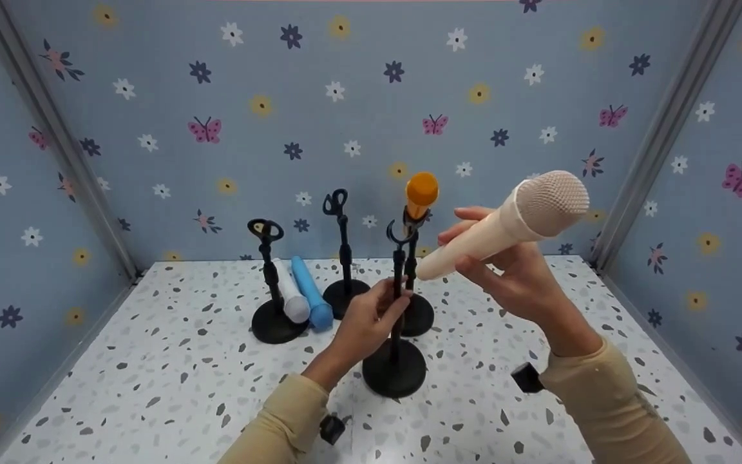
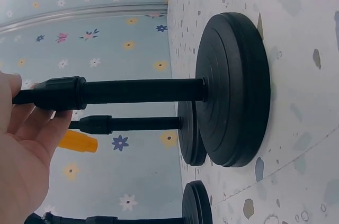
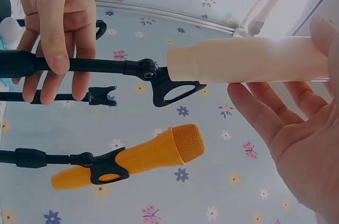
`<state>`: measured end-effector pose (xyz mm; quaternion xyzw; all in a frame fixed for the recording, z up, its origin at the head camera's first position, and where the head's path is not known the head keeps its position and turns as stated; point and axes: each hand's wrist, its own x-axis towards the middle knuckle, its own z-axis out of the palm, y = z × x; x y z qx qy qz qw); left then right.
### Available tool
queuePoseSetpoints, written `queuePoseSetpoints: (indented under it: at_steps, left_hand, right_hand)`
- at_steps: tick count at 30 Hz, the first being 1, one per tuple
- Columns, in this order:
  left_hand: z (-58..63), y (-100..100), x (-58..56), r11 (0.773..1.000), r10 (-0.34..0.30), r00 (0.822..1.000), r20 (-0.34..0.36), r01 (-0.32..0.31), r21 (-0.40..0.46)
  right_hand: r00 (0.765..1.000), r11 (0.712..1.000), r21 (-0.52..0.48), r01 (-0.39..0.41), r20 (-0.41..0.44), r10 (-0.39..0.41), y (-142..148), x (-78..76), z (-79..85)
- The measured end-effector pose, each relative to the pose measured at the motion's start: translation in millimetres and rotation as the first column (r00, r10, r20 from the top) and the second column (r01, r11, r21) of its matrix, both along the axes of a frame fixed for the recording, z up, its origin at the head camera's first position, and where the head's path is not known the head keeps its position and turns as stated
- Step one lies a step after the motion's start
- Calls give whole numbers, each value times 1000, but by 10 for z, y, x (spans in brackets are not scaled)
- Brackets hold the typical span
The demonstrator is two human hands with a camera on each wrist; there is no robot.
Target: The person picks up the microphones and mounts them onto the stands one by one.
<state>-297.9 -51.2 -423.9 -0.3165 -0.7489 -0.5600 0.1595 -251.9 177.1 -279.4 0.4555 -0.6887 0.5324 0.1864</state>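
My right hand point(image 1: 519, 277) holds a cream microphone point(image 1: 493, 238) by its handle, tilted with the mesh head up to the right. In the right wrist view the tail end of the cream microphone point(image 3: 238, 61) overlaps the clip point(image 3: 177, 91) of the nearest black stand. My left hand point(image 1: 371, 316) grips the pole of that black microphone stand point(image 1: 395, 370), fingers and thumb around it just above the collar point(image 2: 58, 92). The stand's round base point(image 2: 233, 91) is on the table. Behind it, an orange microphone point(image 1: 421, 193) sits in the clip of another stand point(image 1: 419, 316).
Two more black stands, one at the left point(image 1: 277, 322) and one at the back point(image 1: 345, 290), have clips holding nothing. Between them a white microphone point(image 1: 292, 299) and a blue microphone point(image 1: 313, 296) lie on the speckled table point(image 1: 184, 386). A flowered wall point(image 1: 371, 116) encloses the back.
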Motion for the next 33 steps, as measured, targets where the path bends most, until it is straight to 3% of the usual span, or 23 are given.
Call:
queuePoseSetpoints:
  at_steps: [11,14,21,25,33]
  left_hand:
    - [294,45,232,999,11,1000,-19,-10,45]
    - [306,46,226,999,14,1000,-19,-13,45]
    - [89,14,-22,1000,-13,1000,5,13,23]
    - [144,16,-12,999,-42,998,48,40,37]
    - [206,33,9,996,-64,995,80,58,71]
  right_hand:
    - [999,999,39,15,-44,-14,-74,3,91]
    - [996,997,69,27,-82,-22,-114,21,158]
    - [985,997,73,31,-170,-18,-241,0,328]
    - [975,997,73,38,-219,-21,-299,-26,401]
    - [977,995,89,36,-211,-16,-379,-92,433]
